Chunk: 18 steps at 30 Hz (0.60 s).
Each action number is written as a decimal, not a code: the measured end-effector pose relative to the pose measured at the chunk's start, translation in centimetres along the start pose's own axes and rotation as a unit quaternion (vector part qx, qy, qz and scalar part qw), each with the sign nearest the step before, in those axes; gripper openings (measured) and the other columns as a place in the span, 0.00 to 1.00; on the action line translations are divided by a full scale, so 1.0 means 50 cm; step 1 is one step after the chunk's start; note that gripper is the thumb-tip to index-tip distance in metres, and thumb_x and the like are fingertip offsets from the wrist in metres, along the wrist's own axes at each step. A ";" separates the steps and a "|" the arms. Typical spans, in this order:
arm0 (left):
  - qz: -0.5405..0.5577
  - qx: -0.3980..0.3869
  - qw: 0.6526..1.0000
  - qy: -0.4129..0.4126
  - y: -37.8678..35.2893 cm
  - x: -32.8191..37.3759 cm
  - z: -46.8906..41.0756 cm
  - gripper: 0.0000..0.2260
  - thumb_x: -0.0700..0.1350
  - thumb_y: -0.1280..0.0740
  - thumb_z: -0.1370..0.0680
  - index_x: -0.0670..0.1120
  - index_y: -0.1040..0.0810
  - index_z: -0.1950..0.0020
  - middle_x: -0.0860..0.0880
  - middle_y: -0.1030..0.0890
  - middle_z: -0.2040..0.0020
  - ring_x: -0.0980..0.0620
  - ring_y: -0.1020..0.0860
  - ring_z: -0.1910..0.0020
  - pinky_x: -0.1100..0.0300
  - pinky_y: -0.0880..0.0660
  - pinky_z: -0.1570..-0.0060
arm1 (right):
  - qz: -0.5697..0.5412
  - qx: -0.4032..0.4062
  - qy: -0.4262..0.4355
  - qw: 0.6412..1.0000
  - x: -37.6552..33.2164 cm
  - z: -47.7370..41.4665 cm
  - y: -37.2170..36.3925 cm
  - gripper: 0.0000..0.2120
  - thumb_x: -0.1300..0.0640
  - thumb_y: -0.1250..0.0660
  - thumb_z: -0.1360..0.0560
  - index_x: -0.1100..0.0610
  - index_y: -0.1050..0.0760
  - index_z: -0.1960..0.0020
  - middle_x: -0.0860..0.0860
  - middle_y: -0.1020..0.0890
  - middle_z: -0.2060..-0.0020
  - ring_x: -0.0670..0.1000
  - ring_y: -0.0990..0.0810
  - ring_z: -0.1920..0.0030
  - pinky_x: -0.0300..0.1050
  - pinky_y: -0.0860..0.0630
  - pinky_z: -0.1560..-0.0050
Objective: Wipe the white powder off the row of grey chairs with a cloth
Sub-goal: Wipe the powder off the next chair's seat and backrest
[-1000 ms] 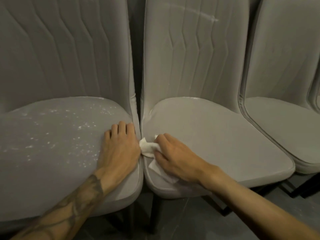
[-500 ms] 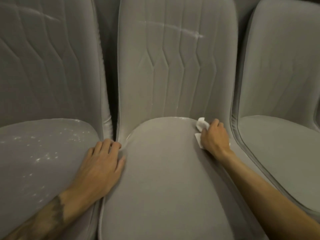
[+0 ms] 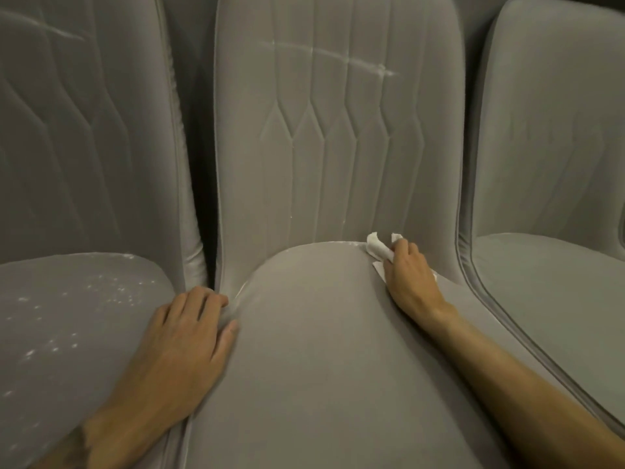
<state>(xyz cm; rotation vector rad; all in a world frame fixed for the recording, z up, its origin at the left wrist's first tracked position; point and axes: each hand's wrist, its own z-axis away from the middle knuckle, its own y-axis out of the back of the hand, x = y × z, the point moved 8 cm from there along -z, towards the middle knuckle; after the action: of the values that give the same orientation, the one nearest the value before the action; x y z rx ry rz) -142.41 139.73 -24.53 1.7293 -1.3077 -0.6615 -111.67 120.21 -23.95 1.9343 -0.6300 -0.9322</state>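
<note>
**At the back crease of the middle seat: cloth clamped in the right hand**

Over at the far right corner of the middle grey upholstered chair seat point(image 3: 321, 360), I watched the right hand point(image 3: 411, 282) curled tight round a crumpled white cloth point(image 3: 378, 248). Knuckles were up, and the wad was pinched under the fingers and pressed down right where the cushion met the quilted backrest. Two white ends of the cloth stuck out past the fingertips, and a flat corner of it showed on the cushion beside the hand. A thin line of white powder point(image 3: 324, 243) ran along that crease to the left of the cloth.

Then the left hand point(image 3: 182, 340): I saw it flat, palm down, fingers relaxed and close together, gripping nothing. It lay across the gap between the left grey chair seat point(image 3: 67, 333) and the middle one. The fingertips were at the foot of the middle backrest's left edge and the thumb lay on the middle cushion. I could just make out a dark tattoo on the forearm at the bottom edge.

That left seat was plainly speckled, with scattered white flecks point(image 3: 111, 292) across it. A pale powder streak point(image 3: 338, 59) crossed the upper part of the middle backrest, and a fainter streak point(image 3: 50, 28) marked the left chair's backrest. The right grey chair point(image 3: 548, 282) stood just beside the middle one, its piped edge running alongside the right forearm.
</note>
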 end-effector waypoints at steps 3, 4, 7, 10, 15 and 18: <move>0.010 0.009 1.000 0.018 -0.002 -0.004 0.003 0.15 0.56 0.44 0.18 0.49 0.25 0.42 0.51 0.25 0.47 0.46 0.25 0.52 0.49 0.28 0.53 | 0.030 0.012 -0.042 0.999 0.015 -0.014 0.008 0.20 0.56 0.46 0.19 0.68 0.34 0.33 0.64 0.27 0.40 0.66 0.26 0.44 0.56 0.31 0.41; 0.008 0.011 1.000 0.019 -0.004 -0.005 0.003 0.15 0.56 0.44 0.18 0.48 0.25 0.42 0.51 0.25 0.47 0.46 0.25 0.52 0.49 0.29 0.53 | 0.040 0.001 -0.054 0.998 0.005 -0.029 -0.002 0.20 0.59 0.44 0.19 0.68 0.35 0.31 0.66 0.28 0.39 0.66 0.27 0.41 0.55 0.33 0.40; 0.008 0.017 1.000 0.014 -0.004 -0.003 0.002 0.15 0.55 0.43 0.19 0.48 0.25 0.41 0.50 0.24 0.47 0.46 0.25 0.52 0.49 0.29 0.53 | -0.009 -0.035 -0.029 0.999 -0.061 -0.070 -0.059 0.18 0.60 0.42 0.20 0.63 0.31 0.32 0.62 0.25 0.38 0.63 0.27 0.37 0.51 0.32 0.43; 0.016 0.023 1.000 0.013 -0.002 -0.004 0.004 0.14 0.55 0.43 0.19 0.48 0.25 0.42 0.50 0.24 0.47 0.45 0.25 0.52 0.48 0.29 0.53 | -0.010 -0.060 0.038 0.997 -0.086 -0.067 -0.077 0.11 0.58 0.44 0.20 0.61 0.29 0.41 0.58 0.23 0.46 0.61 0.24 0.45 0.49 0.32 0.53; 0.011 0.029 0.999 0.010 0.004 0.000 0.004 0.14 0.54 0.42 0.19 0.48 0.25 0.42 0.50 0.25 0.47 0.45 0.25 0.52 0.49 0.30 0.53 | 0.030 -0.036 -0.018 0.999 0.005 -0.052 -0.022 0.14 0.56 0.42 0.18 0.66 0.30 0.39 0.64 0.26 0.41 0.64 0.26 0.44 0.51 0.33 0.47; 0.011 0.031 0.999 0.008 0.004 0.003 0.001 0.13 0.54 0.42 0.19 0.48 0.25 0.42 0.50 0.24 0.47 0.45 0.26 0.52 0.49 0.31 0.53 | 0.026 -0.053 -0.017 0.998 -0.041 -0.080 -0.059 0.21 0.54 0.41 0.19 0.65 0.33 0.30 0.63 0.27 0.35 0.64 0.28 0.36 0.54 0.32 0.37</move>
<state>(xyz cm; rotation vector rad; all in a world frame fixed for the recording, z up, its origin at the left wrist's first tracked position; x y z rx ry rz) -142.49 139.55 -24.34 1.7646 -1.3464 -0.5982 -109.47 125.12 -24.41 1.8041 -0.6351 -0.9498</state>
